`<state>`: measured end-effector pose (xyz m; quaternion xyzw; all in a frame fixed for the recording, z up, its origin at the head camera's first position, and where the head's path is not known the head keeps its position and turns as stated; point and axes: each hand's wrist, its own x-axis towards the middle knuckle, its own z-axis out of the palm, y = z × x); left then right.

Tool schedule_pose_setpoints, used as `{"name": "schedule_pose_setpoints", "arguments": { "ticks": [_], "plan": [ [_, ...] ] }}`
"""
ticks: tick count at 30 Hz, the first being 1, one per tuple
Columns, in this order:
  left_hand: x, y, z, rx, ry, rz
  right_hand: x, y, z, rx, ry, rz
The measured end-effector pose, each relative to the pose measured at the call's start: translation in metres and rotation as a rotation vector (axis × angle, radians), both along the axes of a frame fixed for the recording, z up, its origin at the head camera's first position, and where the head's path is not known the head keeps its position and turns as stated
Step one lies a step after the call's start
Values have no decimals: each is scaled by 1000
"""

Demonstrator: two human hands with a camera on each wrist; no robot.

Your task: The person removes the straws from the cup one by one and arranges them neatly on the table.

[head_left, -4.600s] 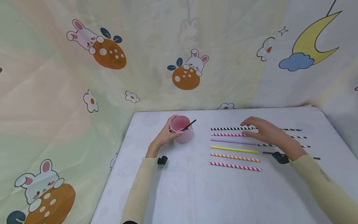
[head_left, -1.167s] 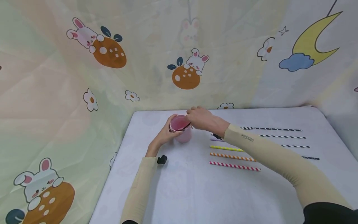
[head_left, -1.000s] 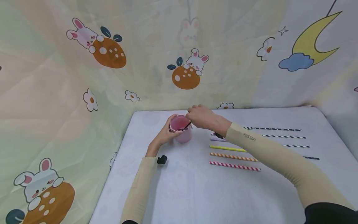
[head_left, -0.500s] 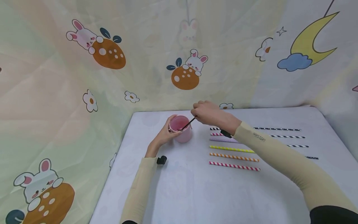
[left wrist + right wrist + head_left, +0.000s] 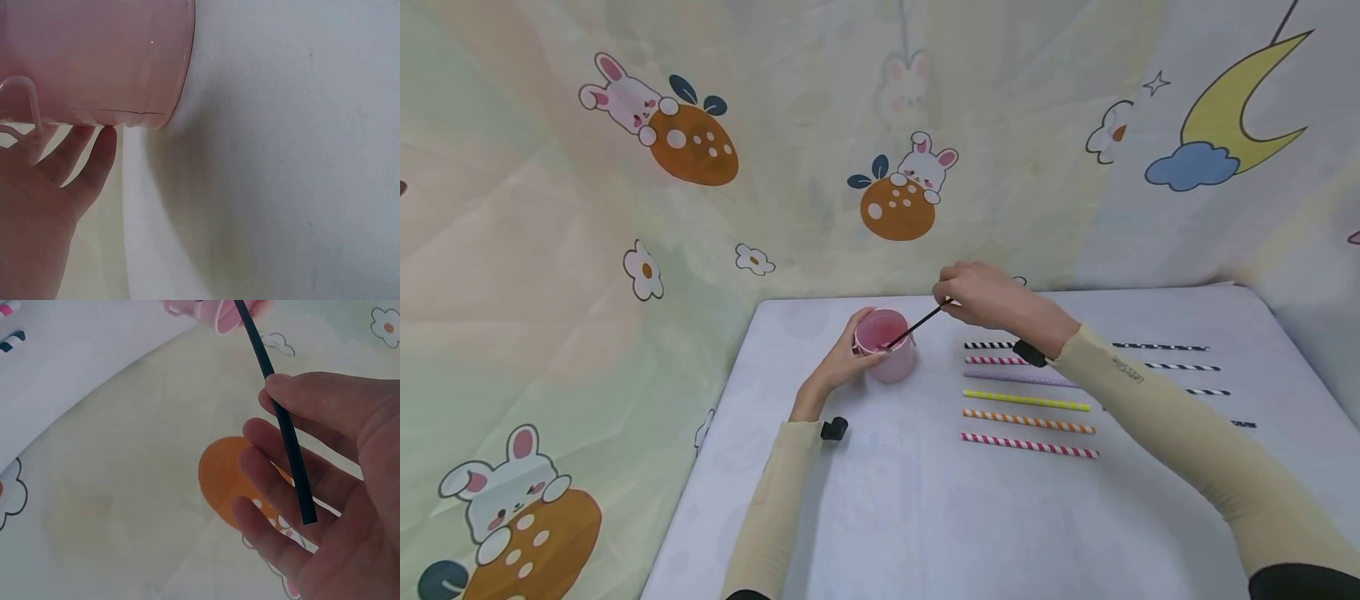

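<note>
My left hand [image 5: 841,363] holds a translucent pink cup [image 5: 893,367] at the back left of the white table, fingers and thumb round its sides. In the left wrist view the cup [image 5: 106,56] shows a small loop handle, and its base is close to the table. A thin black straw [image 5: 922,322] slants up to the right out of the cup's mouth, its lower end still inside. Up and to the right of the rim, my right hand [image 5: 988,297] pinches the upper part of this straw [image 5: 289,439] between thumb and forefinger, other fingers loosely curled.
Right of the cup lies a column of striped straws: black-and-white, pink, purple, yellow [image 5: 1027,401], orange [image 5: 1028,422] and red [image 5: 1030,446]. More black-and-white straws [image 5: 1183,367] lie farther right, partly hidden under my right forearm. A printed curtain [image 5: 805,167] hangs behind the table.
My right hand has come from over the straws to the cup, taken hold of the black straw, and drawn it up and right, so more of it shows. The left hand and cup stay put.
</note>
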<state>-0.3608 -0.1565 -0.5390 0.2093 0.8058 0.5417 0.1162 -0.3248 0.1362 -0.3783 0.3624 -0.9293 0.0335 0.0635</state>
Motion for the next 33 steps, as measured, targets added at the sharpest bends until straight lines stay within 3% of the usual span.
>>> {"name": "schedule_pose_setpoints", "arguments": {
  "ticks": [8,21,29,33],
  "plan": [
    [2,2,0,-1,-30,17,3,25,-3,-153,33,29],
    [4,3,0,-9,-35,33,19,59,-13,-284,59,-5],
    [3,3,0,12,-22,11,39,83,-25,-323,-37,-119],
    [3,2,-1,14,-25,9,48,96,-31,-352,-50,-133]
  ]
}}
